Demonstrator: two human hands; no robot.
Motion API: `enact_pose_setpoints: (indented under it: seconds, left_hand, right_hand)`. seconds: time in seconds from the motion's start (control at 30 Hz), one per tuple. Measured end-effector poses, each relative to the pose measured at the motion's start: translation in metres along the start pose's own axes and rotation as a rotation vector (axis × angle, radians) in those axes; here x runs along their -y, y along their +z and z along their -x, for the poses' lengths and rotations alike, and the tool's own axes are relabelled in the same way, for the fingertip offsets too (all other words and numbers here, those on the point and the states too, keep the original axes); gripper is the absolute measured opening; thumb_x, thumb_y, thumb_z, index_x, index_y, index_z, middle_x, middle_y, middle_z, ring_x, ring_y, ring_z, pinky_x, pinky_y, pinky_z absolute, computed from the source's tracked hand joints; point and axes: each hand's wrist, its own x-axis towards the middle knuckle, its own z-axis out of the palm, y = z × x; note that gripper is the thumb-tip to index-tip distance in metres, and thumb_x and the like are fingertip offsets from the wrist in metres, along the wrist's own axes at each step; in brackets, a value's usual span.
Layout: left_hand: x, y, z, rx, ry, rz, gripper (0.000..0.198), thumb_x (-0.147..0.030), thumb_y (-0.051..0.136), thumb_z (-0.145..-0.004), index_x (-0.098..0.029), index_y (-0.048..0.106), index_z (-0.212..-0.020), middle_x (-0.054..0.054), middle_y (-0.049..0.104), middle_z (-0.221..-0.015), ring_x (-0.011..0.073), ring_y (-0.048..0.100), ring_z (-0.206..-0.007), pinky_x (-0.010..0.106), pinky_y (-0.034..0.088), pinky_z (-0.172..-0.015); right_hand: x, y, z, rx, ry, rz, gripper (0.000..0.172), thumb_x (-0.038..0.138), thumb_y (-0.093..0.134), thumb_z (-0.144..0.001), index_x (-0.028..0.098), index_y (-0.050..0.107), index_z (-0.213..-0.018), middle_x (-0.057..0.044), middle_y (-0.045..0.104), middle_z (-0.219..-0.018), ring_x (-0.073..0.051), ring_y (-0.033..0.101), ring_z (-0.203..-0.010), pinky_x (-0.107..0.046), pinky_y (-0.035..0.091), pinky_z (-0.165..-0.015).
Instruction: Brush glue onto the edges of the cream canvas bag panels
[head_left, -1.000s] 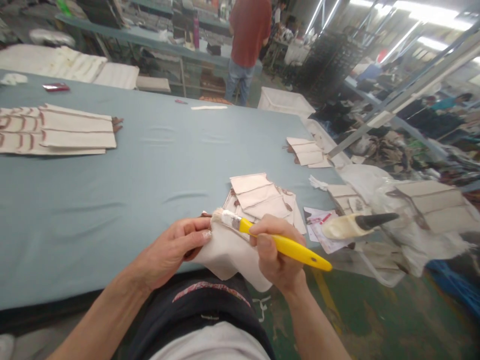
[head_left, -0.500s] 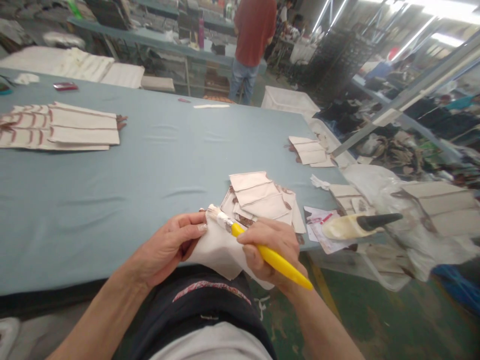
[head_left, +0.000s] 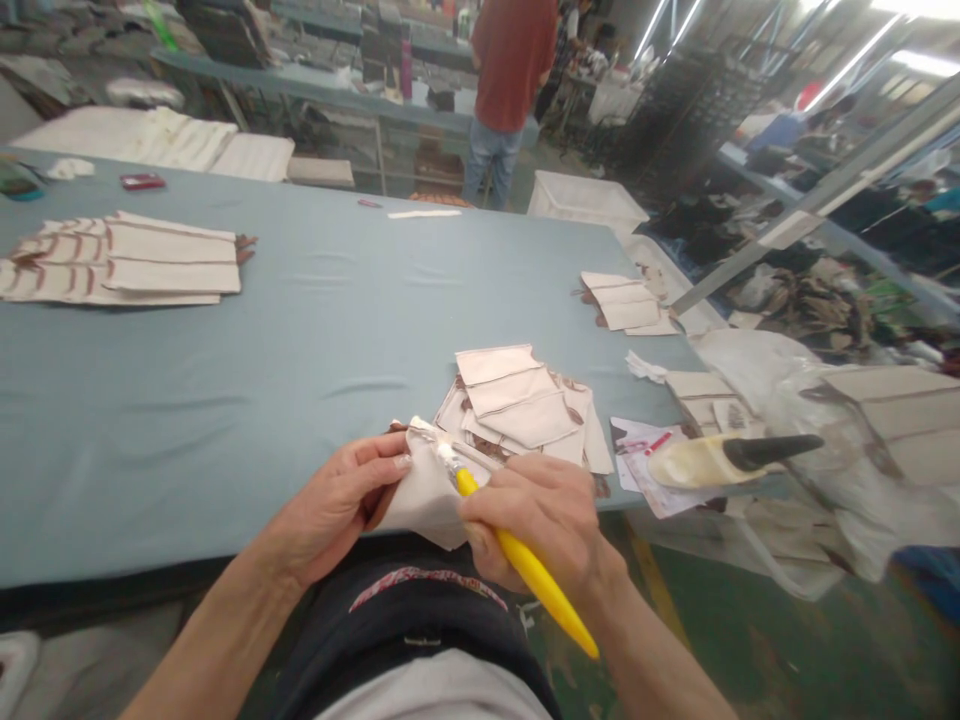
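Observation:
My left hand (head_left: 341, 500) pinches the left edge of an off-white fabric piece (head_left: 424, 495) with brown trim, held at the table's near edge. In my right hand (head_left: 536, 515) is a paintbrush with a yellow handle (head_left: 541, 585); its whitish bristles touch the fabric near its top edge. The fingers of my right hand wrap round the handle and also lie close to the fabric's right side. Just beyond my hands lies a loose pile of similar cream pieces (head_left: 517, 390) with brown parts.
The blue-grey table (head_left: 337, 330) carries a fanned stack of cream pieces (head_left: 165, 258) at left and a smaller stack (head_left: 622, 300) at right. A glue-smeared container with a black-handled tool (head_left: 697, 462) stands on papers at right. A person in red (head_left: 510, 70) stands beyond the table.
The brush has shifted slightly toward me, its handle end swinging down and left. The upper edge of the fabric now looks folded open near the bristles.

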Motion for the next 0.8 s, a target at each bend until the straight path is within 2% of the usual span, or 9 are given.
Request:
enact_pose_setpoints:
  seconds: [0.23,0.3,0.37,0.47,0.57,0.63,0.67,0.77,0.8]
  left_hand:
    - [0.004,0.008,-0.002,-0.122,0.085,-0.119,0.042,-0.044,0.1,-0.07,-0.014,0.085,-0.094,-0.004,0.059,-0.063,0.0058,0.031,-0.052,0.015,0.025,-0.044]
    - [0.004,0.007,-0.002,-0.149,0.088,-0.106,0.04,-0.045,0.101,-0.068,-0.015,0.085,-0.09,-0.004,0.059,-0.063,0.0064,0.036,-0.053,0.015,0.031,-0.047]
    - [0.005,0.005,-0.002,-0.152,0.068,-0.077,0.039,-0.045,0.101,-0.067,-0.017,0.085,-0.089,-0.002,0.065,-0.067,0.0096,0.05,-0.058,0.016,0.043,-0.055]
    - [0.005,-0.001,-0.002,-0.145,0.04,-0.085,0.038,-0.045,0.099,-0.07,-0.017,0.086,-0.092,0.001,0.069,-0.07,0.0142,0.059,-0.066,0.022,0.052,-0.066]
    - [0.005,-0.01,-0.001,-0.194,0.096,-0.185,0.037,-0.046,0.094,-0.073,-0.015,0.086,-0.092,0.0,0.065,-0.067,0.01,0.045,-0.058,0.018,0.036,-0.056]
    - [0.005,-0.017,0.0,-0.249,0.134,-0.237,0.035,-0.045,0.09,-0.075,-0.014,0.085,-0.09,-0.002,0.061,-0.065,0.0083,0.035,-0.055,0.019,0.025,-0.052]
    - [0.004,-0.021,0.0,-0.274,0.145,-0.249,0.034,-0.044,0.088,-0.075,-0.014,0.084,-0.089,-0.002,0.06,-0.064,0.0085,0.035,-0.055,0.02,0.025,-0.052]
    - [-0.005,-0.037,0.001,-0.343,0.171,-0.267,0.031,-0.042,0.084,-0.074,-0.014,0.083,-0.089,0.001,0.068,-0.071,0.0122,0.05,-0.062,0.022,0.038,-0.061]
    - [-0.011,-0.043,0.002,-0.368,0.185,-0.275,0.03,-0.041,0.084,-0.074,-0.014,0.082,-0.089,0.001,0.07,-0.072,0.0134,0.055,-0.065,0.022,0.042,-0.064]
  right_hand:
    - [-0.004,0.031,-0.002,-0.11,-0.006,-0.078,0.006,0.02,0.055,-0.107,0.025,0.058,-0.105,0.005,0.063,-0.063,-0.014,0.051,-0.05,-0.03,0.04,-0.052]
    - [-0.006,0.034,0.0,-0.176,0.012,-0.145,0.009,0.022,0.052,-0.11,0.024,0.059,-0.106,0.004,0.064,-0.064,-0.014,0.051,-0.049,-0.029,0.041,-0.051]
    - [-0.009,0.033,0.005,-0.27,0.052,-0.213,0.014,0.026,0.05,-0.112,0.024,0.062,-0.108,0.003,0.064,-0.064,-0.013,0.052,-0.047,-0.028,0.043,-0.05]
    - [-0.016,0.026,0.016,-0.369,0.181,-0.213,0.015,0.029,0.052,-0.112,0.024,0.066,-0.108,0.001,0.07,-0.069,-0.015,0.062,-0.052,-0.027,0.049,-0.053]
    - [-0.026,0.019,0.03,-0.395,0.384,-0.105,0.016,0.029,0.057,-0.109,0.025,0.069,-0.098,0.001,0.072,-0.071,-0.017,0.069,-0.058,-0.028,0.056,-0.057]
    - [-0.031,0.018,0.039,-0.436,0.513,-0.089,0.017,0.03,0.059,-0.108,0.025,0.071,-0.096,0.002,0.07,-0.069,-0.016,0.067,-0.056,-0.027,0.055,-0.055]
    - [-0.033,0.018,0.043,-0.463,0.546,-0.12,0.014,0.03,0.061,-0.107,0.025,0.072,-0.099,0.002,0.07,-0.067,-0.015,0.065,-0.053,-0.026,0.054,-0.052]
    - [-0.037,0.024,0.049,-0.522,0.665,-0.256,0.018,0.037,0.065,-0.106,0.024,0.075,-0.098,0.003,0.064,-0.06,-0.015,0.059,-0.045,-0.025,0.05,-0.044]
    - [-0.038,0.027,0.05,-0.571,0.778,-0.289,0.02,0.04,0.066,-0.105,0.024,0.075,-0.097,0.002,0.063,-0.059,-0.016,0.058,-0.045,-0.026,0.05,-0.043]
